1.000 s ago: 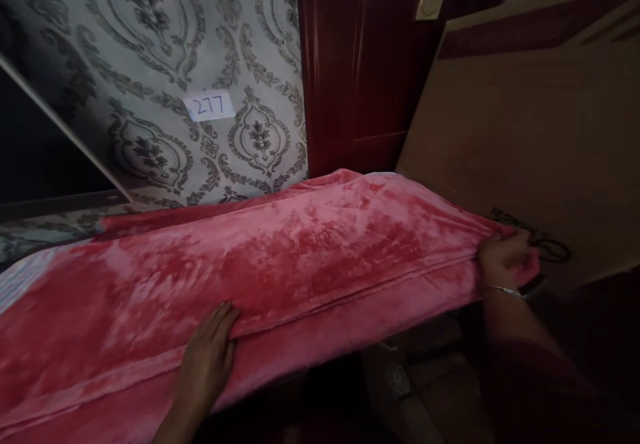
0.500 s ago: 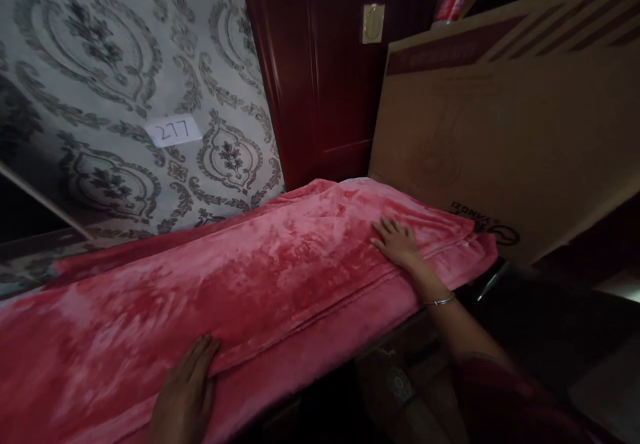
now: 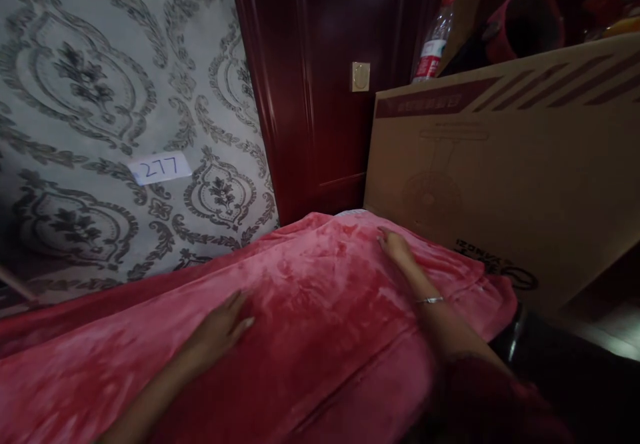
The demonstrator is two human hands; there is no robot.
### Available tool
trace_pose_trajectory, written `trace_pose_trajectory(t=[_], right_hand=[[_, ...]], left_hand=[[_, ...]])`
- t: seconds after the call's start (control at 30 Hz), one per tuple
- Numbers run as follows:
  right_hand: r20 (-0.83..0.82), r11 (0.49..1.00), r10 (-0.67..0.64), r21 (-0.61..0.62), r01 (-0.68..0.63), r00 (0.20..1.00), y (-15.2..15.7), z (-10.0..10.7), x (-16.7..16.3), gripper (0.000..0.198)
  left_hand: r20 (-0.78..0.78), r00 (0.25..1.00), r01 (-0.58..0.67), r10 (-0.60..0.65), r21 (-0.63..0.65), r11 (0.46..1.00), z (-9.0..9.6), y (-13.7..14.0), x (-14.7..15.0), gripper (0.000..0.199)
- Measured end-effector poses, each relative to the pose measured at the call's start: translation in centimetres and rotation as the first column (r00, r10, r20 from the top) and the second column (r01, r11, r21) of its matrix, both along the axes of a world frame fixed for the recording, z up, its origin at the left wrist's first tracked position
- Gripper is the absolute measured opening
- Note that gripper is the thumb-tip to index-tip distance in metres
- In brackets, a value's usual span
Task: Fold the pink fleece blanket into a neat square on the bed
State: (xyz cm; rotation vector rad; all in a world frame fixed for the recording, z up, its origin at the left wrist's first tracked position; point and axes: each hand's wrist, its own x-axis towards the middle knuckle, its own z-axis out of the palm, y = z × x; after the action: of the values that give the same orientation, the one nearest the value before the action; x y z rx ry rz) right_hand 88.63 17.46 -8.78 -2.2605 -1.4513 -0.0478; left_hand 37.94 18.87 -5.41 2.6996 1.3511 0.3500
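Note:
A folded pink plush blanket (image 3: 320, 297) stretches across the view, its layered front edge towards me. My left hand (image 3: 220, 327) lies on the middle of the top layer, fingers pointing forward and the thumb apart. Farther right, my right hand (image 3: 396, 247) rests on the blanket close to its far end, with the fingers partly foreshortened. A thin bracelet (image 3: 430, 300) circles the right wrist. Neither hand visibly lifts any fabric.
Behind the blanket stand a patterned wall (image 3: 100, 97) with a paper label (image 3: 163, 167) reading 277, and a dark red wooden panel (image 3: 330, 131). A large cardboard box (image 3: 500, 177) borders the right end. A plastic bottle (image 3: 433, 51) stands behind its top edge.
My left hand has moved forward and right, from the blanket's front edge onto its middle. My right hand has shifted slightly towards the far edge. The view has tilted up.

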Motion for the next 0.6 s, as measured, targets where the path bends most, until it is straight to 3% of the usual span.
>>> trace_pose_trajectory(t=[0.07, 0.17, 0.27, 0.4, 0.5, 0.6], right_hand=[[0.024, 0.999, 0.039, 0.007, -0.039, 0.999, 3.3, 0.9, -0.3, 0.057], [0.06, 0.994, 0.111, -0.024, -0.11, 0.992, 7.0, 1.0, -0.4, 0.059], [0.066, 0.986, 0.14, -0.098, -0.133, 0.988, 8.5, -0.2, 0.8, 0.057], [0.061, 0.985, 0.074, -0.158, -0.064, 0.995, 8.7, -3.0, 3.7, 0.059], [0.095, 0.988, 0.01, -0.155, 0.005, 0.995, 8.9, -4.7, 5.5, 0.062], [0.147, 0.99, -0.003, -0.142, 0.024, 0.989, 8.5, -5.3, 6.6, 0.064]], left_hand=[[-0.097, 0.995, -0.031, 0.033, 0.03, 0.999, -0.3, 1.9, 2.9, 0.064], [-0.165, 0.978, -0.116, 0.128, 0.083, 0.99, -2.4, 3.2, 4.9, 0.063], [-0.168, 0.969, -0.16, 0.181, 0.131, 0.978, -4.9, 3.7, 4.8, 0.063], [-0.114, 0.982, -0.128, 0.151, 0.183, 0.975, -7.2, 4.1, 3.8, 0.062], [-0.129, 0.98, -0.132, 0.154, 0.163, 0.978, -7.2, 4.1, 3.6, 0.063], [-0.183, 0.966, -0.173, 0.183, 0.069, 0.982, -6.1, 3.7, 4.1, 0.065]])
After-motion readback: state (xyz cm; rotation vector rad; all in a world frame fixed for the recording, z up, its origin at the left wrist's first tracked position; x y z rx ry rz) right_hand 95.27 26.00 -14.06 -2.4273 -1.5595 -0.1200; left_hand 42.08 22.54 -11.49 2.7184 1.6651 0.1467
